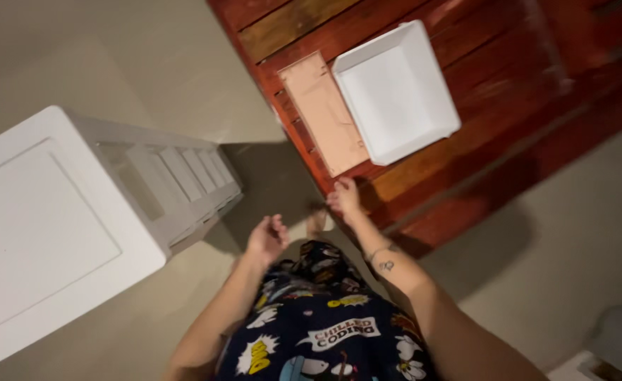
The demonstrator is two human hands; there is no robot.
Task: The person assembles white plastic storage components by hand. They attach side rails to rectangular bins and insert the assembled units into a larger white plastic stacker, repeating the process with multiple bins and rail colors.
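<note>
At the near edge of the red wooden table [508,92], the right hand [345,197] rests with its fingers [339,185] on the corner of the boards, spread a little and holding nothing. They lie just below a flat pink panel [323,113], which sits on the table along its left edge; whether the fingertips touch the panel cannot be told. Just right of the panel, touching or nearly touching its long side, is a white tray [395,92], shallow and rectangular, lying open side up and turned at an angle to the planks.

The left hand [267,238] hangs free over the floor [184,63], well off the table, with the palm turned inward and the fingers loosely curled and slightly apart; it grips nothing. It is blurred, so the exact set of the fingers is hard to read.

To the left, apart from both hands, stands a white drawer unit [57,226] on the floor, seen from above, with a plain panelled top and a stack of drawer fronts showing down its right side. Its shadow falls on the floor between it and the table.

Below the hands is the person's dark patterned clothing [318,324], and a bare foot [316,224] shows on the floor by the table's corner.
</note>
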